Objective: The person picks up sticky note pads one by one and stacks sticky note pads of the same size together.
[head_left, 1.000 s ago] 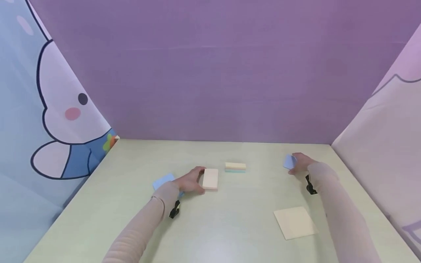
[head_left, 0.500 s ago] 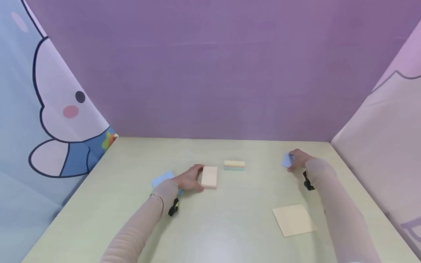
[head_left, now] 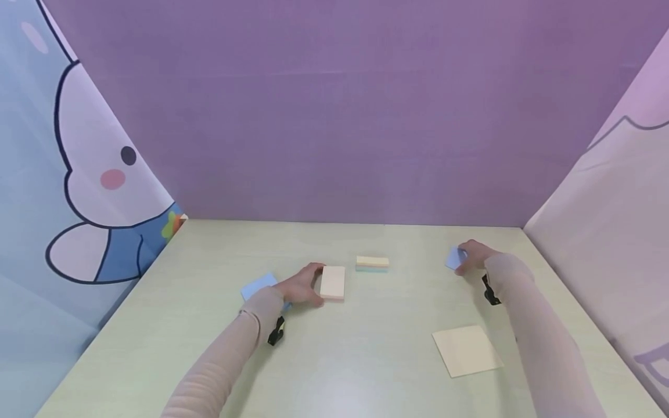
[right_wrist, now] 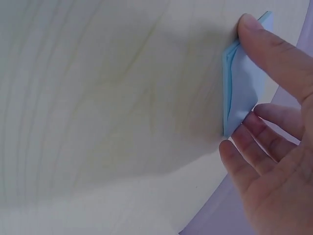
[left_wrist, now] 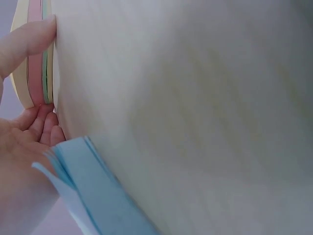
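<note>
1. Head view: left hand (head_left: 301, 285) has thumb and fingers spread wide, pinching a rectangular, cream-topped stack of paper pads (head_left: 333, 283) around the middle of the pale wood-grain bench (head_left: 334, 354). Right hand (head_left: 477, 256) is pinching a small light-blue paper pad (head_left: 455, 258) over toward the bench's far right.
2. Left wrist: yep, gripped. Thumb's on one end of the stack, fingers at the other, pink and green layers showing. A sky-blue paper pad (left_wrist: 100, 181) sits just beside that hand.
3. Right wrist: thumb on one edge of the light-blue pad, fingertips at the opposite one, sheets parting slightly.
</note>
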Demonstrator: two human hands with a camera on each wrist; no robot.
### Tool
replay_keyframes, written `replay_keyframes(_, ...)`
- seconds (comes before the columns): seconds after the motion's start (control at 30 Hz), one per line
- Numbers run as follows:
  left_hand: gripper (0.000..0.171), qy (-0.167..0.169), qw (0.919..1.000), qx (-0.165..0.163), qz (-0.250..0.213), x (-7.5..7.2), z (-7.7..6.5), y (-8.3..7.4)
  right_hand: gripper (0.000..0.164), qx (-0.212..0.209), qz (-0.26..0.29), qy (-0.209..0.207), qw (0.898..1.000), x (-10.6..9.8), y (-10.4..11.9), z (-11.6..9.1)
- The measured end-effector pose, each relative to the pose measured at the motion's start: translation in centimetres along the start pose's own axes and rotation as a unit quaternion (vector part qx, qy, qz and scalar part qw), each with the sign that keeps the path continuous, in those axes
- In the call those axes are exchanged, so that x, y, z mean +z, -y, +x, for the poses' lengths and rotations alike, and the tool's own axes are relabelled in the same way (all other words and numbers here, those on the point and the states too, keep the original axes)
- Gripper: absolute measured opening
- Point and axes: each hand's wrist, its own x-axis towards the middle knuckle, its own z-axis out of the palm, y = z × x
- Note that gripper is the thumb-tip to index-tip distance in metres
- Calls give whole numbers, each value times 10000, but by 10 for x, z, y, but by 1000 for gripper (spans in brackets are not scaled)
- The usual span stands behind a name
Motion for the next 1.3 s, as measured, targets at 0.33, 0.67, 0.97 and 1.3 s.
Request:
replay_keyframes(0.33,90,20,10000,1,27,0,0,1,88,174,-77,22,9998,-2,6,-3)
replay_keyframes(0.67,90,49,10000,-16,38,-1,-2,-2,91,220,-28,-253,9994,11,-4,8)
replay_keyframes(0.97,91,70,9999,-16,-116,0,0,1,87,162,-336,-443,9983,12,5,0)
replay_keyframes(1.3,91,62,9996,-96,-247,0,-2,2,82,132,-404,-620,9972,8,12,-7)
